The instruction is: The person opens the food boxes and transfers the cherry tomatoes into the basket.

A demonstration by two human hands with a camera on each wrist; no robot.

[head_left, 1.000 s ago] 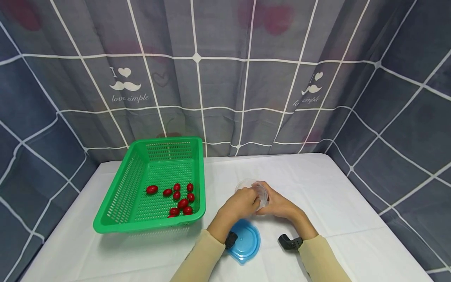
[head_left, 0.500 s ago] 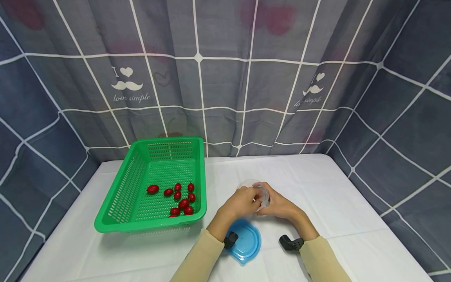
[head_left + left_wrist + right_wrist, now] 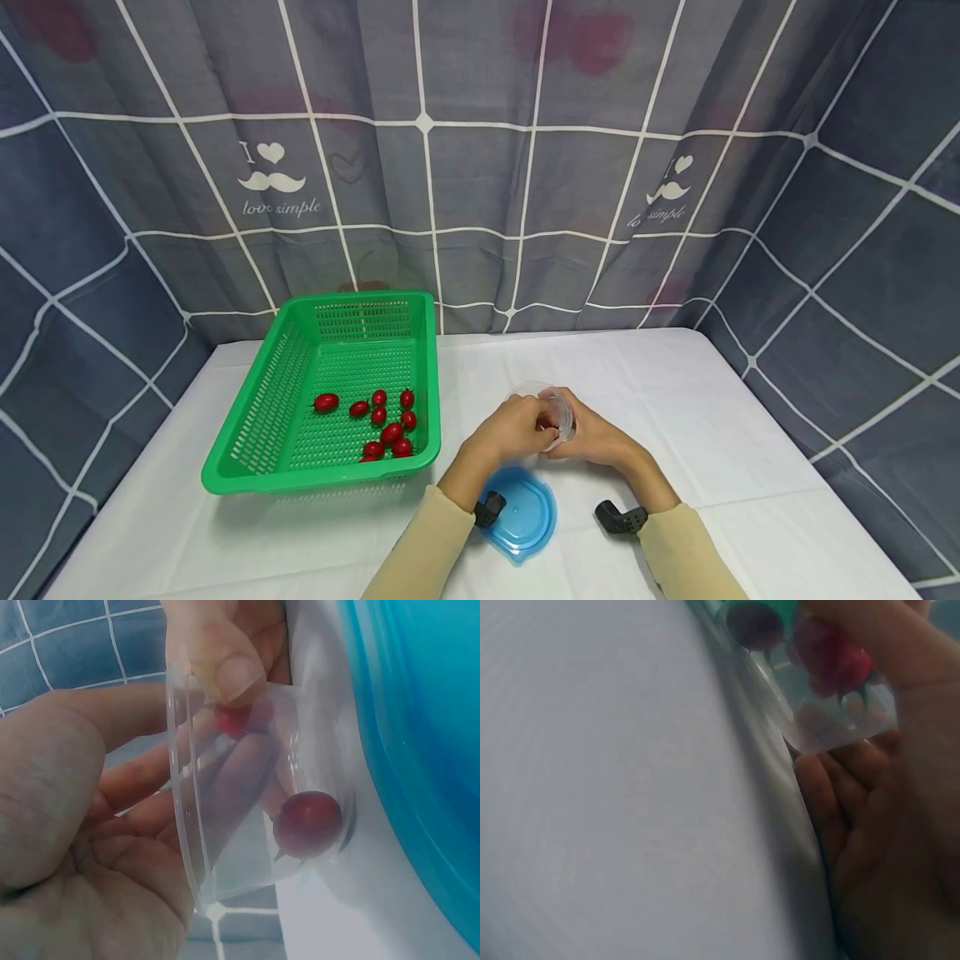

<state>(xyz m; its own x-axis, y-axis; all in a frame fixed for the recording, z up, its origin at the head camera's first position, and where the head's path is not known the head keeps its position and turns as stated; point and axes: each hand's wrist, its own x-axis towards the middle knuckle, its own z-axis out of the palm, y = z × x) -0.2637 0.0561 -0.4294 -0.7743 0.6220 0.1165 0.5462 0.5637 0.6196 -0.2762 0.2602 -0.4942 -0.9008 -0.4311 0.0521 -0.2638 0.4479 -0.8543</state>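
My right hand (image 3: 592, 437) grips a clear plastic cup (image 3: 236, 870), tilted low over the cloth. Its thumb shows against the cup wall in the left wrist view. My left hand (image 3: 506, 433) reaches into the cup's mouth, fingers inside around a red cherry tomato (image 3: 232, 720). Another cherry tomato (image 3: 309, 823) lies deeper, by the cup's base. Through the wall in the right wrist view, a dark red tomato (image 3: 754, 627) and a brighter one (image 3: 832, 656) show. From the head view, both hands hide most of the cup.
A green perforated basket (image 3: 247, 479) with several cherry tomatoes (image 3: 392, 433) stands to the left. Below the left wrist lies a blue lid (image 3: 525, 521). White cloth (image 3: 750, 500) covers the table, and a grey checked curtain (image 3: 480, 183) encloses the back and sides.
The left hand shifts slightly within the cup's mouth, its knuckles turning a little. The right hand keeps its grip, and the basket and lid stay put.
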